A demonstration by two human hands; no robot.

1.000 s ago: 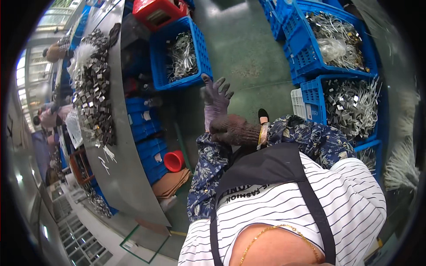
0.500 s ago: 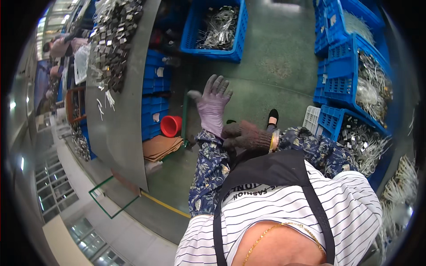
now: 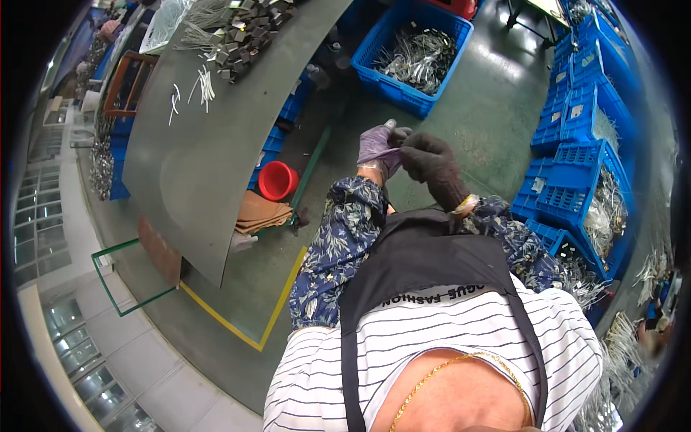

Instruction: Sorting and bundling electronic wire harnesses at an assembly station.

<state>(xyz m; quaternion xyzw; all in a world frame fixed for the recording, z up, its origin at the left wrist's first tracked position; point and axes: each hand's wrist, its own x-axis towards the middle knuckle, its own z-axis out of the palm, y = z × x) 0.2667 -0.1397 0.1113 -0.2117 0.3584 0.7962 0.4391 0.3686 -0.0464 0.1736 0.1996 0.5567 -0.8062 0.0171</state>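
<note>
Nearest, at the chest: striped shirt (image 3: 432, 327), thin and soft-looking, under a smooth black apron (image 3: 432, 255). Next, dark blue floral sleeves (image 3: 335, 234), loose and wrinkled.

Past the apron, above green floor (image 3: 482, 147): left hand (image 3: 378, 144) in a thin purple glove (image 3: 374, 147), fingers bent, tips greyish; cannot tell left grip together or apart, nothing plainly held. Right hand (image 3: 432, 158) in a dark knit glove (image 3: 445, 176), coarse and fuzzy; grip apparently pinched together on purple glove at the palm's right edge, fabric drawn out to a peak. Purple glove rucked near the wrist, skin bare below.

Risks, as judged: splitting or overstretching the thin fabric, from too hard a tug; losing the pinch, from thick knit dulling the feel; skewing the glove, from pull on one side only.

Farther: red bucket (image 3: 278, 181), round and glossy; brown sheets (image 3: 260, 212) just beside, floppy, stacked. Left, worktop (image 3: 194, 165), flat, dull grey, with slim white strips (image 3: 206, 88) and, beyond, a heap of dark blocks (image 3: 248, 36), small and hard-edged.

Ahead, blue crate (image 3: 392, 91), rigid plastic, full of tangled silvery strands (image 3: 421, 57). Right, stacked crates (image 3: 563, 189), blue, lattice-walled, similar tangles inside.
</note>
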